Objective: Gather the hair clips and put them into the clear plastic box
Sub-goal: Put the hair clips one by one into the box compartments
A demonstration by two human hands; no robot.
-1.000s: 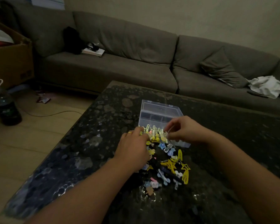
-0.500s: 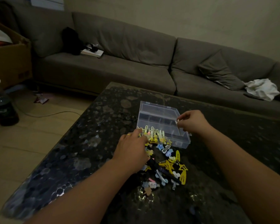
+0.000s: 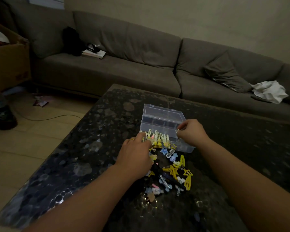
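**Right hand at the box's right edge**

Compared with half a second ago, the right hand (image 3: 190, 133) sits in much the same spot, fingers pinching a small pale clip over the clear plastic box (image 3: 162, 121). The left hand (image 3: 135, 154) grips a row of clips (image 3: 157, 138) standing upright against the box's near wall. The open box runs long axis left-right. Loose hair clips (image 3: 172, 171) crowd the dark worktop (image 3: 94, 148) between forearms. A sofa (image 3: 141, 64) stands behind.
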